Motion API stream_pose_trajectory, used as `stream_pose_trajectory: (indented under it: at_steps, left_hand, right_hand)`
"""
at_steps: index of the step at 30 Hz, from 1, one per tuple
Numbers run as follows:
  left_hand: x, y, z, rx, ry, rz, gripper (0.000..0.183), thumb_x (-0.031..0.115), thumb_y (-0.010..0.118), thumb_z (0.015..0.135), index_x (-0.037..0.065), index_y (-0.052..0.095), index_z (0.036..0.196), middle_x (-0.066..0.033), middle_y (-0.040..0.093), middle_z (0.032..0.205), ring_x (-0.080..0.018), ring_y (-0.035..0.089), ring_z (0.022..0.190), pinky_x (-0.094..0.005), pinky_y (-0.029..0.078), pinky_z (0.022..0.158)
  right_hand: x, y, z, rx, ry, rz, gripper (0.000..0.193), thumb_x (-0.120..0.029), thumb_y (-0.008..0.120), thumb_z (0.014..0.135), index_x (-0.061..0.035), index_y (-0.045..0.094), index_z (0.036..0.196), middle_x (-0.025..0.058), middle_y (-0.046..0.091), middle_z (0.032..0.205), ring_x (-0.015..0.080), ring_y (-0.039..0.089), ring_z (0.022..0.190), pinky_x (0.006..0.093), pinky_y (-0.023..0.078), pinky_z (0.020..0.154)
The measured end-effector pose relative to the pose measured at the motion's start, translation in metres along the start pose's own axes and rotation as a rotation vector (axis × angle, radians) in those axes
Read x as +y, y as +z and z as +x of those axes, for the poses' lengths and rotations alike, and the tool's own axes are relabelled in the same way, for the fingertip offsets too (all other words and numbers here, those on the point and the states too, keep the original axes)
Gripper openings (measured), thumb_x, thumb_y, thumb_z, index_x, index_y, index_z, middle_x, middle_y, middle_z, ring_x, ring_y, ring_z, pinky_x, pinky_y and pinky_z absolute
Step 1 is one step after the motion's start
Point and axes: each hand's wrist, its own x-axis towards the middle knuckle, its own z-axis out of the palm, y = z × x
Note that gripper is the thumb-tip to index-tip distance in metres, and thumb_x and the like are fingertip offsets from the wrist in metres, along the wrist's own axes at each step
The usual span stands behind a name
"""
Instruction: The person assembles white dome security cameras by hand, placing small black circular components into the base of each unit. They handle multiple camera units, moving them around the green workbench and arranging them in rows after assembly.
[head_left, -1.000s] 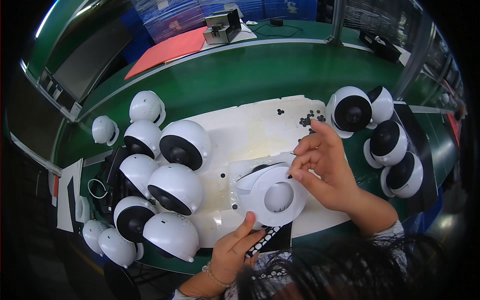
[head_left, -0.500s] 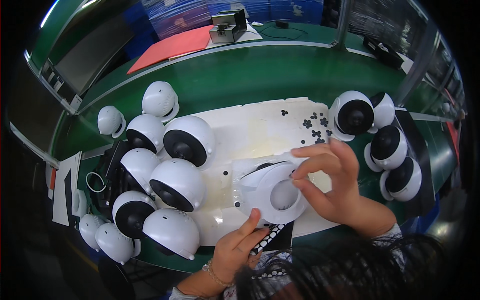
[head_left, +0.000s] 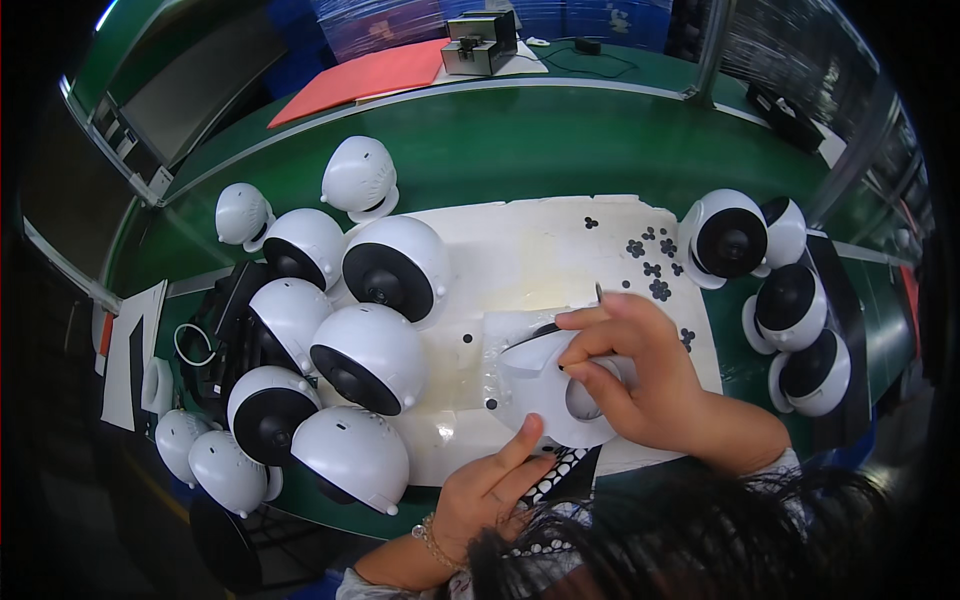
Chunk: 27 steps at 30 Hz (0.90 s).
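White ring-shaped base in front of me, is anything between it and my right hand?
Nothing visible stands in the way. The right hand is over the white ring-shaped base, apparently pinching a small black dot. The left hand is at the near edge, not between them.

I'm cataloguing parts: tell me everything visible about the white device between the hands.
The white device looks like smooth plastic, with a flat ring-shaped base facing up around a round opening and black at its far side. It lies on a translucent sheet. The left hand seems to touch its near edge; the right hand partly covers it.
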Motion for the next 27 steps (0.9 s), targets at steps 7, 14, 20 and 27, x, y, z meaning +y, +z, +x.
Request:
stream_pose_trajectory:
  at_steps: [7,14,20,27]
  left_hand:
    - [-0.009,0.009,0.001,0.119,0.142,0.134,0.029,0.007,0.062,0.067,0.001,0.06,0.095,-0.0197,0.047,0.127,-0.0265,0.062,0.073,-0.0297,0.05,0.063]
    - [-0.001,0.007,0.01,0.157,0.184,0.192,0.022,0.007,0.066,0.065,0.0,0.06,0.086,-0.0205,0.048,0.124,-0.0263,0.063,0.073,-0.029,0.051,0.063]
    - [-0.002,0.007,0.008,0.15,0.155,0.164,0.021,0.004,0.065,0.065,0.0,0.06,0.085,-0.0205,0.048,0.125,-0.0263,0.064,0.074,-0.0284,0.051,0.066]
    - [-0.004,0.007,0.006,0.126,0.071,0.109,0.017,0.003,0.065,0.066,0.0,0.062,0.082,-0.0185,0.048,0.126,-0.0251,0.064,0.075,-0.0277,0.051,0.067]
  right_hand:
    - [-0.029,-0.012,-0.014,-0.044,-0.023,-0.44,0.032,-0.01,0.068,0.07,-0.0114,0.06,0.1,0.0122,0.051,0.12,0.0323,0.043,0.117,0.0452,0.025,0.097]
    - [-0.021,-0.001,-0.036,-0.087,0.146,-0.161,0.008,-0.013,0.066,0.074,-0.0093,0.064,0.081,0.0198,0.032,0.137,0.0409,0.015,0.131,0.0472,0.015,0.102]
    - [-0.024,0.001,-0.033,-0.124,0.165,-0.144,0.004,-0.012,0.063,0.075,-0.0102,0.062,0.079,0.0181,0.033,0.137,0.0401,0.016,0.13,0.0468,0.014,0.101]
    - [-0.017,0.004,-0.045,-0.054,-0.048,-0.439,0.014,-0.026,0.064,0.075,-0.0175,0.064,0.086,0.0104,0.043,0.13,0.0349,0.029,0.125,0.0461,0.016,0.099]
